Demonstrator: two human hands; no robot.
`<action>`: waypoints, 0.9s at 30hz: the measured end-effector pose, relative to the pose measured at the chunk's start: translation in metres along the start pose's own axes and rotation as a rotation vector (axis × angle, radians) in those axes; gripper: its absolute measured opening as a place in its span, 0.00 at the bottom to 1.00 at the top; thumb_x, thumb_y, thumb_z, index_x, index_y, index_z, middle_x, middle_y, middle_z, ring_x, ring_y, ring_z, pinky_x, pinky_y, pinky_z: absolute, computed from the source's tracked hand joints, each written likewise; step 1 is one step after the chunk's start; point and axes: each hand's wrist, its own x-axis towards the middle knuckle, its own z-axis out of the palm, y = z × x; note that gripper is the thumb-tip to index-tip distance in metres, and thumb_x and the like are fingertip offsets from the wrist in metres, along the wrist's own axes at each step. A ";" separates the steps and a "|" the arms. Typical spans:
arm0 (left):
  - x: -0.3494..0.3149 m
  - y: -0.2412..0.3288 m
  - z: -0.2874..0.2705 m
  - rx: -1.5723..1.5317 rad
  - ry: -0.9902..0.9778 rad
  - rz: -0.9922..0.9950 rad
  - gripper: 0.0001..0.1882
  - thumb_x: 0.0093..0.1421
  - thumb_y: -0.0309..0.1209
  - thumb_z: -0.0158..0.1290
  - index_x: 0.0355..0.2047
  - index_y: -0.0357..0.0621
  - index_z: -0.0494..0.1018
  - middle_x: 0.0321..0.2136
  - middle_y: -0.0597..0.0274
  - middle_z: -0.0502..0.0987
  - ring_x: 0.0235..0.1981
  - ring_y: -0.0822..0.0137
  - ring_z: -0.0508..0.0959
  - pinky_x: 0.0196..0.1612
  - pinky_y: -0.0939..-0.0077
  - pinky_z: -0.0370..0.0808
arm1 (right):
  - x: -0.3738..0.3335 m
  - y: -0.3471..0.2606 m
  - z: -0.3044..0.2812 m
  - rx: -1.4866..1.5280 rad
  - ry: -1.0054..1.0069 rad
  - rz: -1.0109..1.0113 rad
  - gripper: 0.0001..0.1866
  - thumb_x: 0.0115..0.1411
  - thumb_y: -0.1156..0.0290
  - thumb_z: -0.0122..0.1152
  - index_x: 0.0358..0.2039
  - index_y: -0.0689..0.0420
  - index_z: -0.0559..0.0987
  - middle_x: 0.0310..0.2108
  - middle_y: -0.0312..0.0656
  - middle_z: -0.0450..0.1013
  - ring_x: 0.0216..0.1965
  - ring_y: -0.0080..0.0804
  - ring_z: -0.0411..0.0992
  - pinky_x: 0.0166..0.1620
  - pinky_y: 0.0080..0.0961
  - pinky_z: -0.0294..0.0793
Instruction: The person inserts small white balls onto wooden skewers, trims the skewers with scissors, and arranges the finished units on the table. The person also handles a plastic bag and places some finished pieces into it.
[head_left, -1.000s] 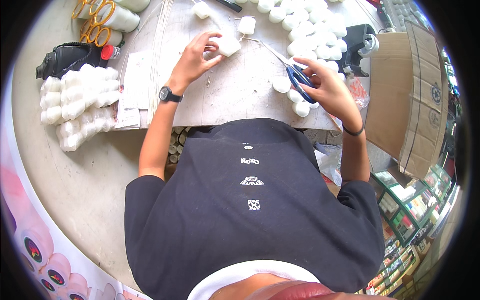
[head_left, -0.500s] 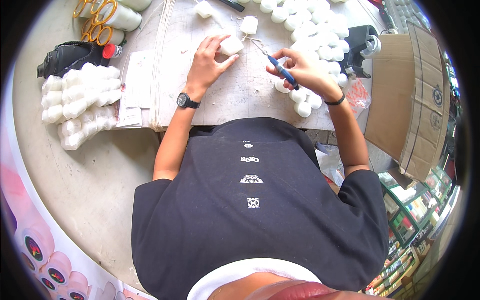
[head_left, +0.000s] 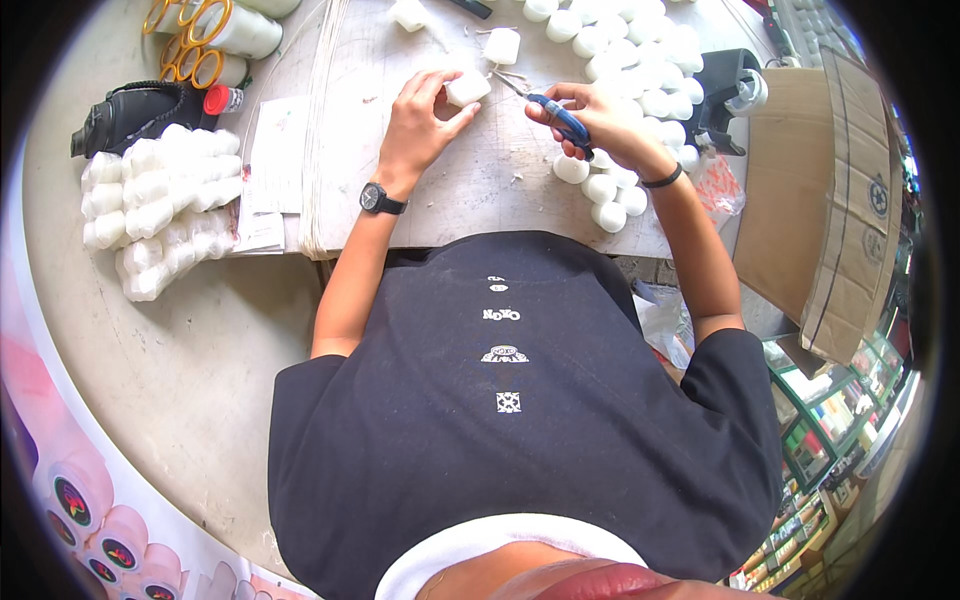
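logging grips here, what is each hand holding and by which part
Right hand: blue-handled scissors, by the handles. Left hand: white wax-like piece, by its left side, between thumb and fingers.

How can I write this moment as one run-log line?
left hand: holds white piece; right hand: holds blue-handled scissors; blades: near string

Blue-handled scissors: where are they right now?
In the head view, the scissors are in the right hand, upper centre-right, blades just right of the white piece in the left hand.
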 end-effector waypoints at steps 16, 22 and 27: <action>0.004 0.002 0.003 -0.009 -0.036 -0.050 0.22 0.56 0.33 0.67 0.50 0.38 0.78 0.46 0.50 0.80 0.45 0.57 0.82 0.46 0.69 0.83 | 0.001 0.000 0.008 0.083 -0.055 -0.032 0.21 0.63 0.50 0.67 0.38 0.57 0.79 0.18 0.27 0.68 0.16 0.14 0.71 0.19 0.12 0.69; 0.003 0.001 0.005 0.017 0.004 -0.015 0.23 0.56 0.33 0.68 0.51 0.41 0.79 0.43 0.53 0.81 0.35 0.63 0.84 0.40 0.73 0.82 | -0.001 -0.003 0.025 0.040 0.034 0.009 0.18 0.64 0.53 0.66 0.37 0.57 0.79 0.17 0.27 0.67 0.14 0.13 0.70 0.16 0.12 0.65; 0.002 -0.002 0.006 0.043 0.010 0.003 0.22 0.56 0.33 0.68 0.51 0.40 0.79 0.42 0.53 0.81 0.34 0.65 0.83 0.40 0.74 0.82 | 0.001 0.005 0.029 0.051 0.073 -0.033 0.19 0.63 0.52 0.67 0.39 0.56 0.79 0.17 0.27 0.69 0.14 0.13 0.68 0.16 0.13 0.63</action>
